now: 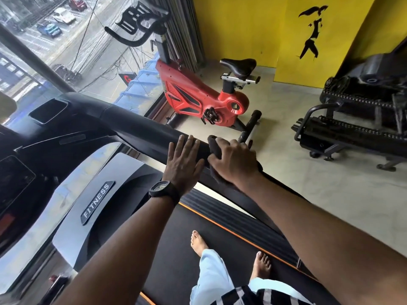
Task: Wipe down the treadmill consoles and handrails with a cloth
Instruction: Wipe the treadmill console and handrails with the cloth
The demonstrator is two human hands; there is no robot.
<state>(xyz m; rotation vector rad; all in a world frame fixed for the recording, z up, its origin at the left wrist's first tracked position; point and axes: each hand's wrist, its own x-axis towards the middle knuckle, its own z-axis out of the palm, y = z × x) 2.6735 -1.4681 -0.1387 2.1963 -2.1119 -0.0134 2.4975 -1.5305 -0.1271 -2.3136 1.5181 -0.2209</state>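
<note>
I stand barefoot on a treadmill belt [189,256]. Its black right handrail [141,130] runs from the console [50,133] at the left down toward the right. My left hand [184,161], with a black watch on the wrist, lies flat on the rail with straight fingers. Just to its right, my right hand [233,160] grips a dark cloth [214,146] wrapped over the same rail. Most of the cloth is hidden under my fingers.
A red exercise bike [204,100] stands on the tiled floor beyond the rail, by a large window [55,47]. A black machine [356,119] sits at the right against the yellow wall [253,25]. The treadmill's grey motor cover [97,201] reads FITNESS.
</note>
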